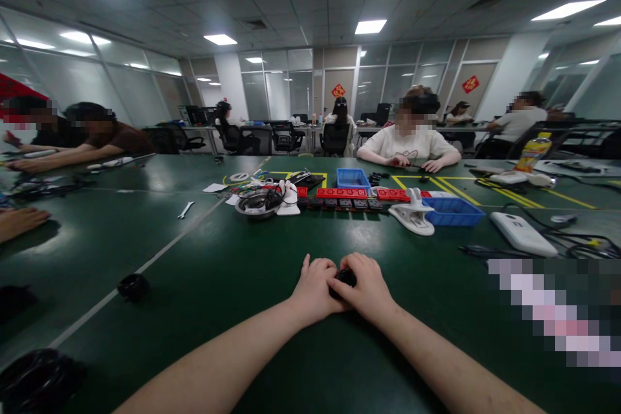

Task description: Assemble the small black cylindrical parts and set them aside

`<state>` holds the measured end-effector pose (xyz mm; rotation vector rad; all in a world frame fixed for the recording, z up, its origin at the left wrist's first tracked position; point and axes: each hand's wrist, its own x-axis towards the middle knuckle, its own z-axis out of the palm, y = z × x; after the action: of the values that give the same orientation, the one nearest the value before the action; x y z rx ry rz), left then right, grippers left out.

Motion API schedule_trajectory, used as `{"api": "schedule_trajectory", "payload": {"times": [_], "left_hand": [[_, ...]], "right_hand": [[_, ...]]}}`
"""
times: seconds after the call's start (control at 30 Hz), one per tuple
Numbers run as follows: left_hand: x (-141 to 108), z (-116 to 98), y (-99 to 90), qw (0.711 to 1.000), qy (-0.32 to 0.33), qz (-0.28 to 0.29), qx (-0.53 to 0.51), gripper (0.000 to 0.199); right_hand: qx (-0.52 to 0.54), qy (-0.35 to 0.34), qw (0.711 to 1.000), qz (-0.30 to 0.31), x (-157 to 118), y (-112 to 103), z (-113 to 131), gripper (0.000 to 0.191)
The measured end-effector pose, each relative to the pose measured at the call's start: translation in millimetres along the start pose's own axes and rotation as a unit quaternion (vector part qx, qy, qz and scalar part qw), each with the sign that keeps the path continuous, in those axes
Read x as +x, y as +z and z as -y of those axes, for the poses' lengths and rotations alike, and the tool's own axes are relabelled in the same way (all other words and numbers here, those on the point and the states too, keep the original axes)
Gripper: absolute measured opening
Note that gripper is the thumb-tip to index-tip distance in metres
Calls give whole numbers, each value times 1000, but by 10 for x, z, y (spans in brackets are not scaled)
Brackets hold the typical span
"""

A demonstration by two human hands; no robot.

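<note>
Both my hands meet low over the green tabletop, near the middle of the view. My left hand (317, 288) has its fingers curled against a small dark object, with one finger lifted outward. My right hand (366, 284) wraps around the same thing from the other side. Only part of this small black rounded object (346, 277) shows between the fingers, and its kind is hidden. On the left, a black coil (132, 286) lies on the table, and a larger black coil (41, 375) sits at the near left corner.
Beyond my hands stand a metal bowl (257, 205) with cables, red-and-black strips (342, 194), a white clamp (414, 213) and a blue bin (453, 212). A wrench (185, 209) lies left, a white power bank (522, 233) right. A person sits opposite; others sit at left.
</note>
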<state>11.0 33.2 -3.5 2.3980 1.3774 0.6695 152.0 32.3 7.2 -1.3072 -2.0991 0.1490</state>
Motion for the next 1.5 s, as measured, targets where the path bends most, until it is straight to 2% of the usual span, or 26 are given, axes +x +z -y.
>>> {"api": "schedule_trajectory", "payload": {"times": [0.17,0.3,0.43,0.6,0.73,0.83,0.9,1.03,1.17,1.3,1.5], "left_hand": [[72,121,-14,999,22,33,-27,47],[103,191,-71,995,68,61,-34,49],[114,234,-85,989,118,91,-25,41],[126,262,-40,987,127,98,6,42],[110,255,-53,985,134,105,1,51],[80,221,-75,990,108,93,-25,77],[58,185,-73,993,85,74,-30,86],[19,93,-26,999,44,22,2,76],[-5,20,16,998,33,4,44,67],[1,16,26,999,26,1,45,52],[49,81,11,1000,27,9,4,51]], "right_hand": [[23,-28,999,-23,-7,-13,-30,16],[80,-80,994,-5,-21,-37,-20,13],[158,-137,977,31,-26,-66,38,20],[183,-152,969,59,-57,-86,126,21],[173,-166,970,39,-81,-102,134,21],[150,-146,978,0,-72,-101,90,17],[117,-107,987,-24,-58,-86,50,19],[35,-32,999,-17,-35,-46,9,29],[-11,2,1000,28,-27,-23,37,24],[0,5,999,37,-18,-2,41,20],[26,-18,999,33,4,-13,-10,16]]}}
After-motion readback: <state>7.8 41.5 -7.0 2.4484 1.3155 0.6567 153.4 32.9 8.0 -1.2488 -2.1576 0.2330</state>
